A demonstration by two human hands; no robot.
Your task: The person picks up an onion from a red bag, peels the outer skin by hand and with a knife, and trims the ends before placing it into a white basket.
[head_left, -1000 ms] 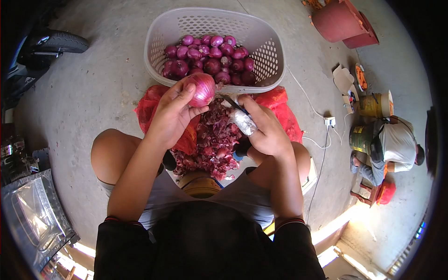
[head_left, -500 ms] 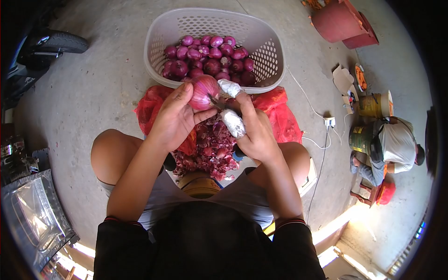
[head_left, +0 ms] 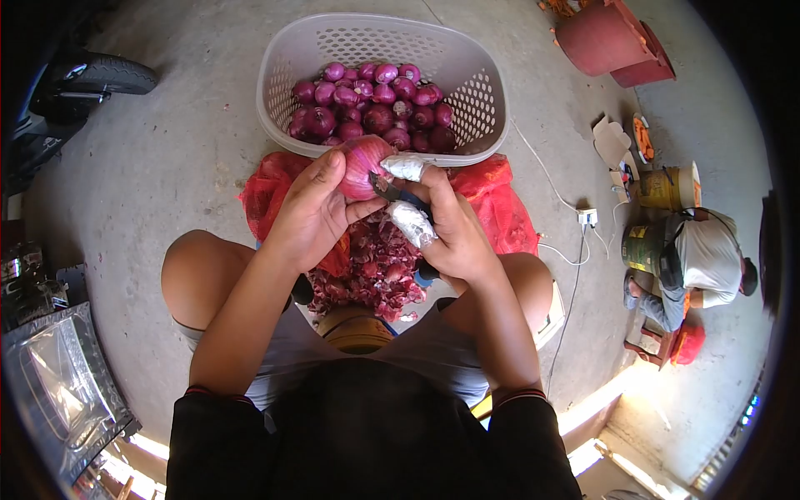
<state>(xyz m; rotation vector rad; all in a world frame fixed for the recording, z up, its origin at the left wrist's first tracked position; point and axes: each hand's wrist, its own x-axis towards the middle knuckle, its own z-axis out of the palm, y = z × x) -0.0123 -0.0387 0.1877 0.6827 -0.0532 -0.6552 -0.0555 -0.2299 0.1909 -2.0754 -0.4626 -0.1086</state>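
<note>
Between my hands is a large red onion (head_left: 362,165), its purple skin on. My left hand (head_left: 310,204) is closed round its left side and underside. In my right hand (head_left: 454,221) is a small dark-bladed knife (head_left: 388,188), its blade against the onion's right side. The right thumb and index finger are wrapped in silvery-white covering. Just beyond, a grey plastic basket (head_left: 265,92) holds many red onions (head_left: 377,118). Below my hands lies a heap of onion skins (head_left: 375,271), with red mesh bags (head_left: 508,212) on both sides.
A person (head_left: 708,254) in a pale shirt sits at the right beside buckets (head_left: 667,187). A white cable runs to a power socket (head_left: 588,217) on the concrete floor. Red tubs (head_left: 602,37) stand at the upper right. A motorbike wheel (head_left: 108,75) is at the left.
The knife blade now shows more clearly against the onion's right side. My right wrapped fingers have shifted slightly left, and the onion has turned a little in my left hand.
</note>
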